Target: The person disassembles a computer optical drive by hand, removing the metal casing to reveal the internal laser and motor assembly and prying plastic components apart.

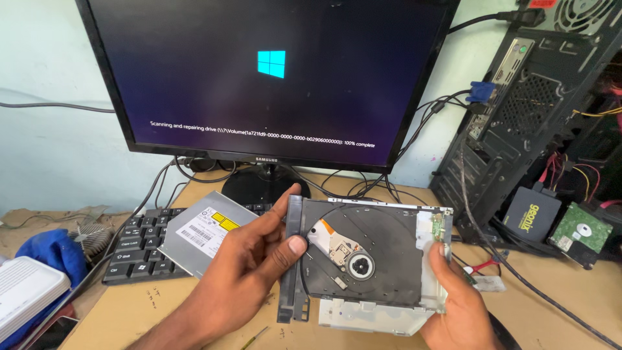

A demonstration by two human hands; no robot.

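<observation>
I hold a slim optical disc drive (382,259) with its top cover off, so the black tray, the round spindle hub and the laser unit show. My left hand (259,259) grips its black front bezel, thumb on top of the tray. My right hand (453,298) grips the drive's right rear edge, next to a small green circuit board. Behind my left hand, a second slim drive (201,233) with a white label lies partly on a black keyboard (136,246).
A dark monitor (272,71) on a round stand shows a boot screen. An open black computer case (538,104) with trailing cables stands at the right, with a black solid-state drive (532,217) and a bare hard disk (580,234) beside it. A blue cloth (55,253) and a white box (26,291) lie left.
</observation>
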